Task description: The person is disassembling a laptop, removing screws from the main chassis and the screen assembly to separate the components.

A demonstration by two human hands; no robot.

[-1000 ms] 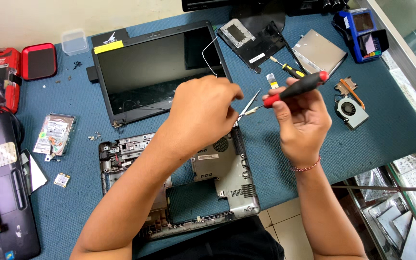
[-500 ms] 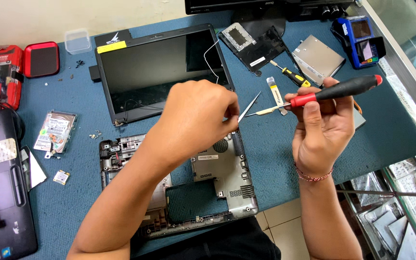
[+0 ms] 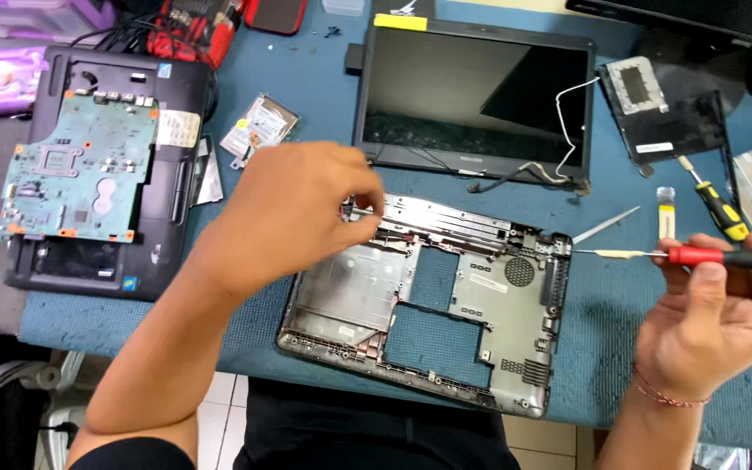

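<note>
Our left hand point(image 3: 306, 209) pinches at the grey plastic laptop base shell's point(image 3: 428, 305) rear edge, steadying it; our right hand point(image 3: 707, 322) grasps the red-handled screwdriver point(image 3: 698, 256), held clear.

Left hand point(image 3: 293, 213) touches laptop base point(image 3: 446, 305); right hand point(image 3: 711, 318) grips screwdriver point(image 3: 698, 256).

Blue-matted surface point(image 3: 315, 139) carries: grey laptop base point(image 3: 446, 305) at front centre, screen panel point(image 3: 476, 96) behind it, black laptop point(image 3: 145, 174) on the left, yellow-handled screwdriver point(image 3: 715, 204) and tweezers point(image 3: 607, 224) on the right.
</note>
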